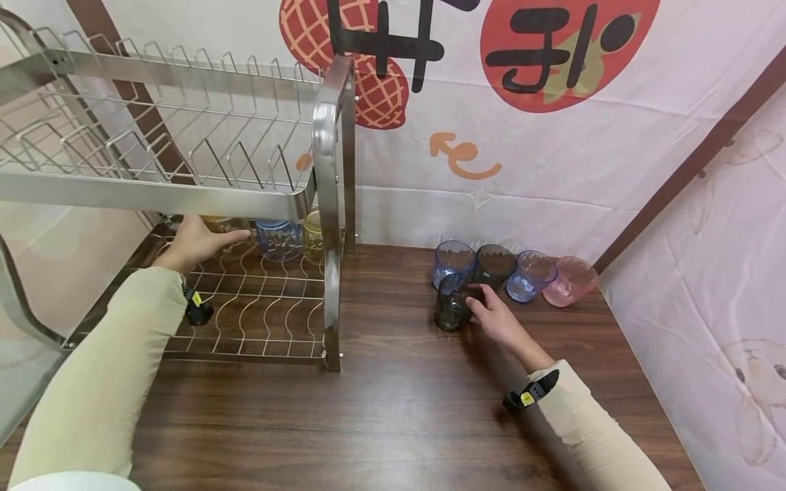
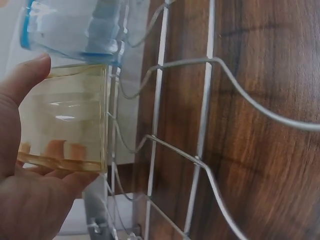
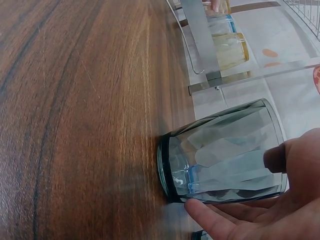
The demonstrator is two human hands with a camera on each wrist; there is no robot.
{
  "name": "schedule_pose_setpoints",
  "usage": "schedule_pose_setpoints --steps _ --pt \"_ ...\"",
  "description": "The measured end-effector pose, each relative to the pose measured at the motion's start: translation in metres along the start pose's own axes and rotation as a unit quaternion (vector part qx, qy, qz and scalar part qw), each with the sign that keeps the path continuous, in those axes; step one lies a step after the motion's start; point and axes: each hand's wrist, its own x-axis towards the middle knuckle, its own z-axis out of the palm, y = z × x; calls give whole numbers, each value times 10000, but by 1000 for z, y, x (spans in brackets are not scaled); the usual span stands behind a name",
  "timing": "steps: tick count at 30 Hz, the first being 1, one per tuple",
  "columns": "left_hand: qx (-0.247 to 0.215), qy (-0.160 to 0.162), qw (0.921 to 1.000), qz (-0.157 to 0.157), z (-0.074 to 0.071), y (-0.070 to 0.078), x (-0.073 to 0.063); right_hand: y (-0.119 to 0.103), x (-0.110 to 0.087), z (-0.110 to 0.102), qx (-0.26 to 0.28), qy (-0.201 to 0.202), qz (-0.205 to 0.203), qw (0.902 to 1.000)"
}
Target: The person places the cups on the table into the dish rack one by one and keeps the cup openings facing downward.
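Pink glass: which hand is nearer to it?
Right. The right hand grips a dark glass left of the pink glass; the left hand is much farther left, holding a yellow glass inside the rack.

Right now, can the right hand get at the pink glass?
Probably not without letting go first: the right hand grips the front dark glass. Otherwise the way looks free, with bare tabletop in front of the pink glass.

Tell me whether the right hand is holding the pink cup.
No, the right hand grips a dark gray cup, and the pink cup stands apart from that hand.
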Motion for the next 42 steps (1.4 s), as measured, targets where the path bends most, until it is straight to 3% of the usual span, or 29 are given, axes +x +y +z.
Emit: schedule_pose_setpoints --steps 5,12,16,30,38,42 --pt "-24 19 9993 -363 2 -7 -1 1 0 0 8 -20 -44 10000" --pt "-119 175 9996 -192 5 -11 4 2 2 0 108 -3 -115 9999" --pt "-36 229 9991 -365 9 -14 3 4 2 1 39 0 -146 9999" --pt "78 -79 9989 -464 13 -14 4 2 -1 1 -54 75 -174 9998" --pt "131 -142 9969 -761 13 -13 2 1 2 0 -80 60 41 9999" --pt "107 -105 9967 -793 12 -13 1 -1 7 0 365 -248 437 9981"
